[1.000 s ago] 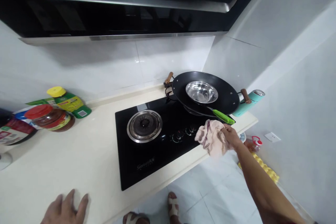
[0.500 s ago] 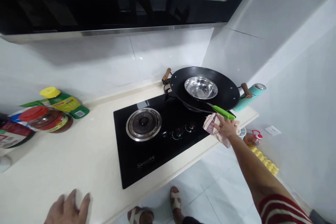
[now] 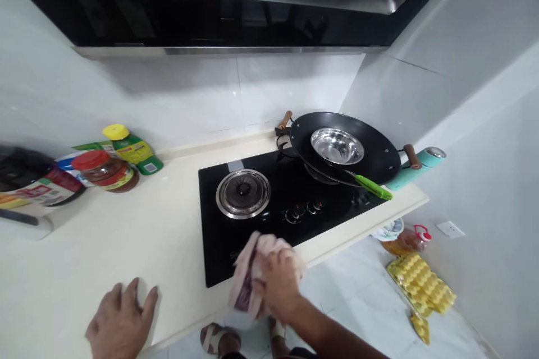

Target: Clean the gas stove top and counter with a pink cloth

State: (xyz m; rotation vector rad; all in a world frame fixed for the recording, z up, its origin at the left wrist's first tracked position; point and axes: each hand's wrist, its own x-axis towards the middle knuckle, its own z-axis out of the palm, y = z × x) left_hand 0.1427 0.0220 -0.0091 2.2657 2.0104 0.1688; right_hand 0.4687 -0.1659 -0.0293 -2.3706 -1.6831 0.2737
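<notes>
My right hand [image 3: 281, 277] is closed round a pale pink cloth [image 3: 248, 275] with a purple patch, blurred by motion. The cloth lies over the front edge of the black glass gas stove [image 3: 223, 235] and the counter. On the pale counter [image 3: 177, 224], to the left of the stove, my left hand [image 3: 122, 317] rests palm down with fingers spread, holding nothing. A black wok [image 3: 374, 151] with wooden handles sits on the right burner. Inside it is a steel bowl [image 3: 337, 146], and a green-handled utensil [image 3: 373, 186] leans over the wok's front rim.
At the back left stand a red-lidded jar [image 3: 105, 171], a yellow-capped green bottle [image 3: 135, 148] and a dark bottle [image 3: 37, 176]. A turquoise flask [image 3: 416, 168] lies behind the wok's right handle. Yellow egg trays [image 3: 421, 283] are on the floor. The range hood [image 3: 236, 22] hangs above.
My right hand has moved left with the cloth, from below the wok to the stove's front left. My left hand stays on the counter. The view has shifted slightly left.
</notes>
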